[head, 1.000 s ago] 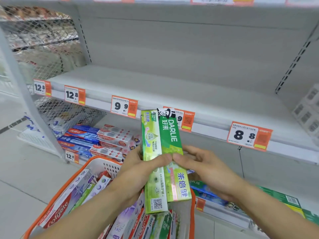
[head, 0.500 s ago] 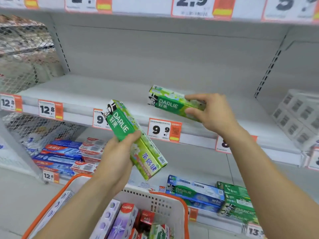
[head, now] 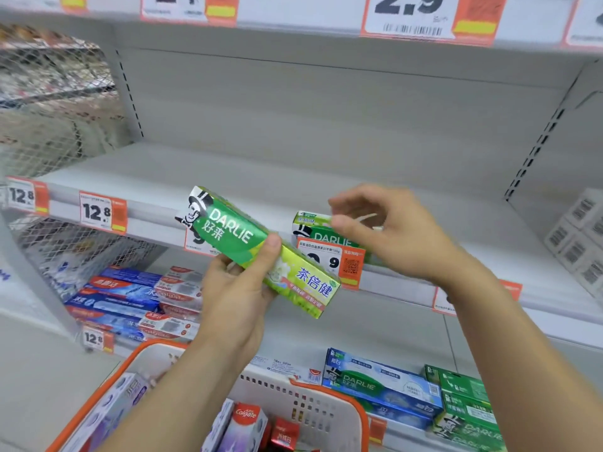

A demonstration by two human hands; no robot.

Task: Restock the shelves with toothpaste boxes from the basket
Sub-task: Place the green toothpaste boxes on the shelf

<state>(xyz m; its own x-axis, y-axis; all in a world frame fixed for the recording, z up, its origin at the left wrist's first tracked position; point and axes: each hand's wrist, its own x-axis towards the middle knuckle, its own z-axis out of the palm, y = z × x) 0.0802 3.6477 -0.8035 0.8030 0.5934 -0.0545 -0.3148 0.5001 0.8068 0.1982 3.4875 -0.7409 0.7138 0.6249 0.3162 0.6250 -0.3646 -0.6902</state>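
Note:
My left hand (head: pixel 235 295) grips a green Darlie toothpaste box (head: pixel 261 252), tilted, in front of the middle shelf's edge. A second green Darlie box (head: pixel 313 230) lies on the white middle shelf (head: pixel 228 171), behind the 9.9 price tag (head: pixel 332 262). My right hand (head: pixel 401 236) hovers at this box's right end with loosely curled, blurred fingers that hold nothing. The orange-rimmed white basket (head: pixel 287 396) sits below my arms with several toothpaste boxes in it, among them a Colgate box (head: pixel 248 422).
Blue and red Colgate boxes (head: pixel 130 298) fill the lower shelf at left. Blue Darlie boxes (head: pixel 381 386) and green ones (head: pixel 463 406) lie on it at lower right. White barcoded boxes (head: pixel 580 236) stand at the middle shelf's right end. A wire mesh panel (head: pixel 49 125) closes the left side.
My right hand carried one Darlie box up, set it on the middle shelf and let go. My left hand kept the other box and raised it toward the shelf edge.

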